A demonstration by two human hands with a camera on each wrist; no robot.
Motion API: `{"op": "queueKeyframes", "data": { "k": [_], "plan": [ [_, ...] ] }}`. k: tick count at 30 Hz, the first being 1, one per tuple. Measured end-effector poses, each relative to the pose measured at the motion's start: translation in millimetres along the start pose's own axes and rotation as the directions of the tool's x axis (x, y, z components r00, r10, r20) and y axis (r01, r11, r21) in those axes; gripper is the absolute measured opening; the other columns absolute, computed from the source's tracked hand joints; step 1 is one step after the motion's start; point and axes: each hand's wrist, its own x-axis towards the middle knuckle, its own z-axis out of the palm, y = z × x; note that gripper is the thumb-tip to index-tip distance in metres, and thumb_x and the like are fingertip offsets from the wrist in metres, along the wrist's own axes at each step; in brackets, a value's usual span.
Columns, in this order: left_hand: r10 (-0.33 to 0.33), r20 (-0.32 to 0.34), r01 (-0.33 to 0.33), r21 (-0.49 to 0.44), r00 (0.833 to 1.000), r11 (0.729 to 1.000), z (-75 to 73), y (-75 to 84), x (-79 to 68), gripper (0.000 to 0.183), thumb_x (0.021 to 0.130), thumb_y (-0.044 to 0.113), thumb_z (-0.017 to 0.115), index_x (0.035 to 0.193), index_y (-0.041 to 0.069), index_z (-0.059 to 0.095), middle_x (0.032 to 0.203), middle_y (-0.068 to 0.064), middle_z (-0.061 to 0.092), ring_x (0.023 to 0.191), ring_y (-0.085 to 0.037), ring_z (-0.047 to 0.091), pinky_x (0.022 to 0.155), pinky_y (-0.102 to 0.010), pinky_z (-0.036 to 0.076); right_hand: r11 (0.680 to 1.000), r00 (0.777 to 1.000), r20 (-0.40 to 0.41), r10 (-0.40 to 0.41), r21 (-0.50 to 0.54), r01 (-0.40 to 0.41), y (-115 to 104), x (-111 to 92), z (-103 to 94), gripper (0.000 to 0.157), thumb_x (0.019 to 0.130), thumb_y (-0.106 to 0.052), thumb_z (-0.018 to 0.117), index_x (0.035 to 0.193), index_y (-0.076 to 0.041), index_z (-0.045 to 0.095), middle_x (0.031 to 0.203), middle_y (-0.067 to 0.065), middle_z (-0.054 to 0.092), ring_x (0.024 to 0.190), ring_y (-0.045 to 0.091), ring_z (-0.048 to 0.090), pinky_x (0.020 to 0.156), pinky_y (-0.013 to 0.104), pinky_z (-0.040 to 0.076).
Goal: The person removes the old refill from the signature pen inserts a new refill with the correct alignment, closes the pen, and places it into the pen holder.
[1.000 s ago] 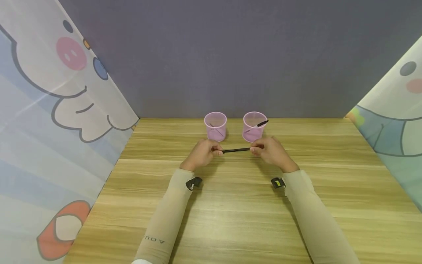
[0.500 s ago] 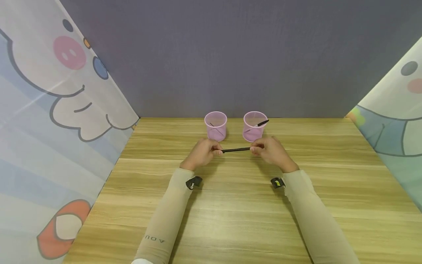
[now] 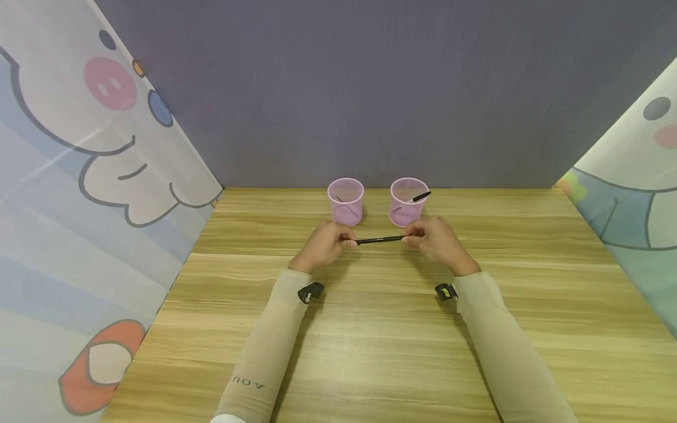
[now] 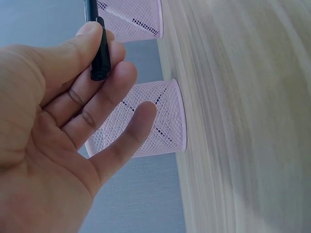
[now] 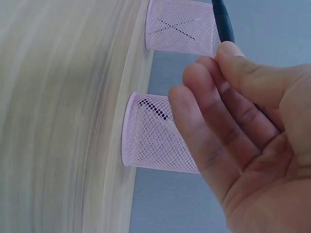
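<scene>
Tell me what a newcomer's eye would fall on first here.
Probably the black pen, held between the fingers of the left hand and right hand, near the head view's middle. Beyond it stand a left pink cup and a right pink cup, a black-ended item jutting over the right one's rim.

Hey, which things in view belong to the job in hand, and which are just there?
Part of the job:
Black pen, pinched by the left hand and right hand
Probably also the left pink cup with thin sticks, and right pink cup with a black-ended stick

Likely just surroundings:
Grey backdrop
Cartoon sheets
Wooden tabletop
</scene>
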Motion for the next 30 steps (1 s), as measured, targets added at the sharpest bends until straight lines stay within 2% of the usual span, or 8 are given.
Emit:
{"op": "queueKeyframes", "data": {
  "k": [6, 10, 12, 18, 24, 30],
  "plan": [
    [0.006, -0.002, -0.006, 0.009, 1.0, 1.0, 0.3, -0.3, -0.2, 0.007, 0.092, 0.016, 0.075, 0.09, 0.01, 0.078, 0.08, 0.0, 0.075, 0.072, -0.009, 0.063, 0.071, -0.027, 0.053, 1.0, 1.0, 0.02, 0.0, 0.014, -0.001, 1.9, 0.5, 1.5, 0.007, 0.09, -0.011, 0.077, 0.09, -0.004, 0.075, 0.082, 0.006, 0.073, 0.076, 0.015, 0.062, 0.07, 0.03, 0.05],
    [-0.001, 0.0, 0.001, 0.016, 1.0, 1.0, 0.7, -0.7, 0.0, 0.007, 0.092, 0.016, 0.075, 0.091, 0.01, 0.078, 0.081, -0.001, 0.075, 0.073, -0.01, 0.064, 0.072, -0.028, 0.054, 0.998, 0.999, 0.051, 0.006, 0.056, -0.009, 3.5, 0.8, 2.2, 0.005, 0.091, -0.007, 0.075, 0.094, -0.003, 0.075, 0.083, 0.009, 0.073, 0.072, 0.014, 0.063, 0.064, 0.026, 0.052],
    [-0.004, 0.0, 0.004, 0.021, 1.0, 1.0, 0.5, -0.7, 0.2, 0.007, 0.092, 0.017, 0.075, 0.091, 0.01, 0.078, 0.082, -0.001, 0.075, 0.074, -0.011, 0.065, 0.073, -0.028, 0.054, 0.997, 0.998, 0.066, 0.005, 0.076, -0.01, 3.7, 0.7, 1.6, 0.006, 0.092, -0.006, 0.074, 0.096, -0.002, 0.074, 0.085, 0.011, 0.073, 0.071, 0.016, 0.065, 0.063, 0.026, 0.054],
    [-0.02, -0.003, 0.02, 0.043, 1.0, 0.999, 0.6, -1.4, 0.4, 0.007, 0.092, 0.017, 0.075, 0.092, 0.011, 0.078, 0.083, 0.0, 0.075, 0.076, -0.012, 0.065, 0.075, -0.03, 0.055, 0.998, 0.996, 0.084, -0.014, 0.063, 0.009, 6.0, 0.0, -2.2, 0.012, 0.095, -0.014, 0.071, 0.1, -0.004, 0.076, 0.089, 0.008, 0.075, 0.08, 0.016, 0.066, 0.075, 0.031, 0.054],
    [-0.014, -0.006, 0.014, 0.044, 1.0, 0.999, 1.0, -1.4, 0.6, 0.007, 0.092, 0.017, 0.075, 0.092, 0.011, 0.078, 0.084, 0.0, 0.075, 0.077, -0.012, 0.066, 0.075, -0.03, 0.055, 0.994, 0.992, 0.124, -0.003, 0.107, -0.011, 6.8, 0.0, -5.2, 0.025, 0.103, -0.017, 0.06, 0.089, 0.0, 0.072, 0.077, 0.011, 0.072, 0.068, 0.022, 0.067, 0.06, 0.029, 0.054],
    [-0.008, -0.005, 0.008, 0.041, 1.0, 0.999, 0.6, -0.6, 0.7, 0.007, 0.092, 0.017, 0.075, 0.092, 0.01, 0.078, 0.084, -0.001, 0.075, 0.076, -0.012, 0.066, 0.075, -0.03, 0.055, 0.994, 0.987, 0.158, 0.018, 0.106, -0.035, 7.4, 1.1, -4.8, 0.029, 0.105, -0.018, 0.057, 0.088, 0.0, 0.071, 0.077, 0.01, 0.071, 0.069, 0.02, 0.069, 0.062, 0.026, 0.052]
  ]
}}
